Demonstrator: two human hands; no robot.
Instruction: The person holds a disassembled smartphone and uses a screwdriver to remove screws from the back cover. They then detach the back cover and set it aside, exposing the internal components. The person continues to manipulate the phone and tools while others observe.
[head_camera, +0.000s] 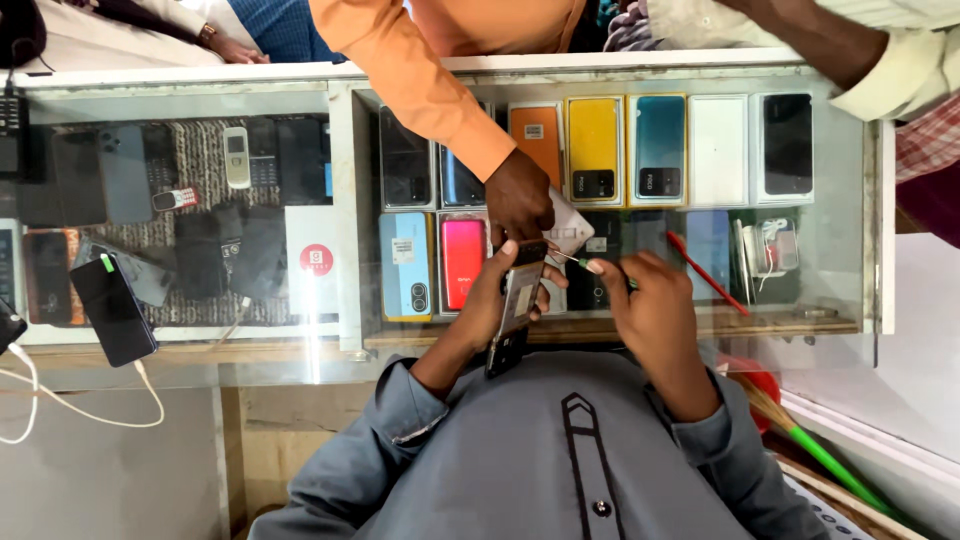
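Head view: both hands clamped, left (492, 300) on an opened dark phone (518, 305), right (650, 305) on a thin green-handled tool (585, 265).

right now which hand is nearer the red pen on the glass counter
Right. The right hand sits just left of the thin red pen; the left hand, holding the opened phone, is farther left.

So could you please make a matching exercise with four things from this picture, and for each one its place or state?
Things:
1. left hand
2. right hand
3. yellow phone
4. black phone

Places or states:
A. lies on the glass counter, cable plugged in
B. holds a thin green-handled tool
C. inside the display case
D. holds an opened phone upright

Pairs: 1-D, 2-B, 3-C, 4-A
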